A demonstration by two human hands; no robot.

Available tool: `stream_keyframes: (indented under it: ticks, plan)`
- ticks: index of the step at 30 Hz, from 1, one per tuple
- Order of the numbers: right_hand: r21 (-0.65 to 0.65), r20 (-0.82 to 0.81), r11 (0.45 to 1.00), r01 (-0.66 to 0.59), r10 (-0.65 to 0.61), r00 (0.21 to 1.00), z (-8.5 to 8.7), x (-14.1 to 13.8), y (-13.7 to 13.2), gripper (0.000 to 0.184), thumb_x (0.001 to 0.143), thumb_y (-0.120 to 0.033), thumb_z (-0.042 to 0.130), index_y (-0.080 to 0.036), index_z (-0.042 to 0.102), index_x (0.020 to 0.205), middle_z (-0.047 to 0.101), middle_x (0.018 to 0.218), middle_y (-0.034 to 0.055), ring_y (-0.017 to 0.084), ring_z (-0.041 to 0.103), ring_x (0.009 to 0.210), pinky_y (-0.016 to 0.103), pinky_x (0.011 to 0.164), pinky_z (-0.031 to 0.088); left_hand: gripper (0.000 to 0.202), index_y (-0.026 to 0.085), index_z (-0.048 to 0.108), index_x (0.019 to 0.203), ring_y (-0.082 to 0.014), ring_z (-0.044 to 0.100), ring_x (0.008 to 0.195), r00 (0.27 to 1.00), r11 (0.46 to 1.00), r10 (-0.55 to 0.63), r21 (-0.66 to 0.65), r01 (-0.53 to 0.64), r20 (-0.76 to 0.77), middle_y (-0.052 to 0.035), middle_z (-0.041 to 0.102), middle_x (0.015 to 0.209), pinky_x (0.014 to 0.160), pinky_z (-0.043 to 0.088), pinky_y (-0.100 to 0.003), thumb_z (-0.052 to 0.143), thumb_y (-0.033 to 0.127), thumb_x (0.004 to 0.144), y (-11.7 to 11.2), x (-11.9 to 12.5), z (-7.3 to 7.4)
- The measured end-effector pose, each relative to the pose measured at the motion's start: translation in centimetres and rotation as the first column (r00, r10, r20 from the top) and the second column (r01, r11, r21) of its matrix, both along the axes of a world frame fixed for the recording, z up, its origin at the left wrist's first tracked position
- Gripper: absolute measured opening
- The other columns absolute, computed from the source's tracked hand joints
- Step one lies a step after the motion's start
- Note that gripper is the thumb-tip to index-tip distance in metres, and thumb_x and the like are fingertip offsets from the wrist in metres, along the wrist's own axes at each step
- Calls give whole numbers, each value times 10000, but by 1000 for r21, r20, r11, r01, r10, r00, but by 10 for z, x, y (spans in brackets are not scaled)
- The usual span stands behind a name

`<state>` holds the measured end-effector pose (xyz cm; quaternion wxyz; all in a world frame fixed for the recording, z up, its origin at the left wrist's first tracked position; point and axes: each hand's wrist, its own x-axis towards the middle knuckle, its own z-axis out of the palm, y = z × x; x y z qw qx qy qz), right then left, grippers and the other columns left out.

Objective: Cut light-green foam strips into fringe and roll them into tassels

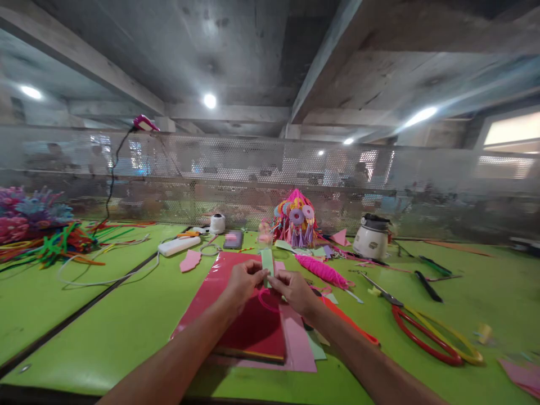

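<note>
Above a red book-like pad (pixel 244 332), my left hand (pixel 243 281) and my right hand (pixel 295 288) meet, thumbs and fingers pinched together. Between them they hold a pale green paper strip (pixel 267 260), which stands up from the fingertips. A thin pink cord loop (pixel 265 301) hangs just below the fingers, over the pad; whether either hand grips it I cannot tell. Under the pad, pink paper sheets (pixel 300 340) stick out on the right, near my right wrist.
Large scissors (pixel 422 332) with red and yellow handles lie right. Behind are a magenta yarn bundle (pixel 323 271), a tasselled colourful ornament (pixel 296 216) and a whitish jar (pixel 371 239). Left are a white power strip (pixel 179 246), its cable and pipe cleaners (pixel 63 244). A perforated metal screen (pixel 236 169) bounds the table.
</note>
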<state>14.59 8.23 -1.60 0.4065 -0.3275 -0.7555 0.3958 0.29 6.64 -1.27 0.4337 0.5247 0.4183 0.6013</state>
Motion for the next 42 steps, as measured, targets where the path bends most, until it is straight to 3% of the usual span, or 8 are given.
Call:
stream_keyframes:
  ticks: [7, 11, 19, 22, 26, 32, 38, 42]
  plan:
    - [-56, -40, 998, -10, 8, 999, -1, -1, -1, 379, 734, -450, 592, -186, 440, 507, 373, 422, -65, 72, 308, 393, 215, 391, 233, 240, 153, 556, 601, -71, 381, 448, 995, 995, -73, -59, 78, 74, 45, 474, 501, 479, 282, -232, 691, 349, 568, 1, 0, 0]
    - [-77, -70, 996, -38, 32, 997, 11, 3, -3, 324, 713, -441, 617, -165, 518, 574, 454, 476, -41, 89, 390, 441, 222, 427, 288, 238, 149, 539, 602, -61, 378, 440, 986, 984, -152, -85, 157, 71, 53, 479, 505, 473, 277, -222, 700, 321, 565, 0, -4, 1]
    - [-149, -169, 988, -26, 1, 986, 16, 16, 9, 230, 703, -357, 627, -154, 531, 653, 480, 501, -50, 84, 436, 440, 226, 455, 338, 280, 158, 524, 678, -114, 546, 499, 908, 895, -396, -162, 415, 137, 26, 583, 573, 580, 442, -280, 724, 314, 559, -12, -1, 6]
    - [-168, -168, 985, -45, 16, 986, 16, 19, 11, 196, 682, -309, 642, -151, 533, 637, 495, 494, -49, 82, 447, 435, 222, 452, 344, 327, 168, 499, 713, -154, 585, 480, 923, 912, -364, -156, 380, 122, 12, 603, 540, 544, 468, -307, 697, 400, 595, -12, -1, 8]
    - [-177, -137, 981, -81, 57, 989, 21, 23, 9, 168, 652, -262, 670, -139, 562, 614, 544, 514, -31, 81, 470, 456, 219, 466, 353, 350, 151, 493, 726, -148, 600, 460, 956, 950, -293, -116, 289, -20, -18, 634, 567, 456, 445, -245, 678, 432, 629, -12, -5, 9]
    - [-205, -91, 969, -140, 124, 988, 32, 28, 5, 175, 618, -259, 707, -115, 632, 685, 540, 488, -37, 70, 454, 439, 206, 442, 333, 311, 148, 502, 745, -140, 608, 455, 888, 912, -410, -79, 403, -209, -31, 642, 617, 415, 435, -223, 596, 444, 728, -17, -8, 13]
    - [-214, -77, 963, -166, 153, 985, 32, 31, 9, 201, 605, -261, 727, -102, 656, 705, 536, 447, -47, 50, 426, 395, 184, 397, 305, 316, 119, 552, 745, -156, 632, 543, 883, 960, -244, 29, 278, -402, -70, 648, 638, 456, 452, -223, 573, 434, 753, -13, -8, 9]
    - [-193, -115, 964, -183, 163, 980, 35, 32, 8, 142, 590, -208, 724, -107, 666, 671, 555, 445, -43, 50, 441, 399, 179, 398, 317, 268, 123, 539, 782, -163, 637, 554, 913, 946, -314, -3, 324, -260, -55, 642, 649, 468, 469, -236, 616, 375, 736, -15, -9, 12]
